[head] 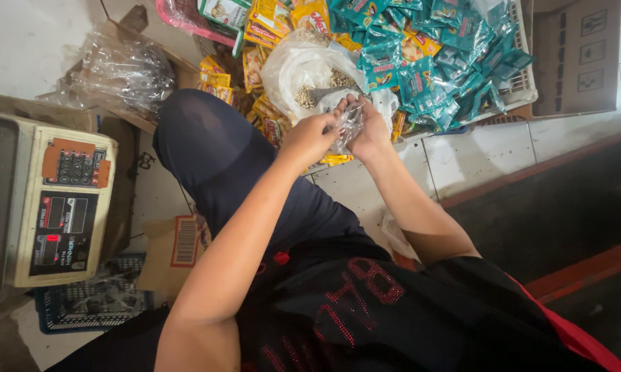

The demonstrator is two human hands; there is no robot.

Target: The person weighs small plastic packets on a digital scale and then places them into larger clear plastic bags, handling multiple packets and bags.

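Both my hands meet in front of my raised knee, pinching a small clear plastic bag (349,122) between them. My left hand (310,138) grips its left side, and my right hand (369,128) holds the right side with fingers curled over the top. Just beyond them lies a large white plastic sack (293,65) of pale seeds or nuts, with a metal scoop (318,93) resting in it. The contents of the small bag are hard to make out.
A heap of teal and yellow snack packets (434,55) fills a white basket (527,83) beyond the sack. An electronic scale (55,200) stands at left on a blue crate (83,303). Clear bags (121,69) lie in a cardboard box; another carton (575,55) is at top right.
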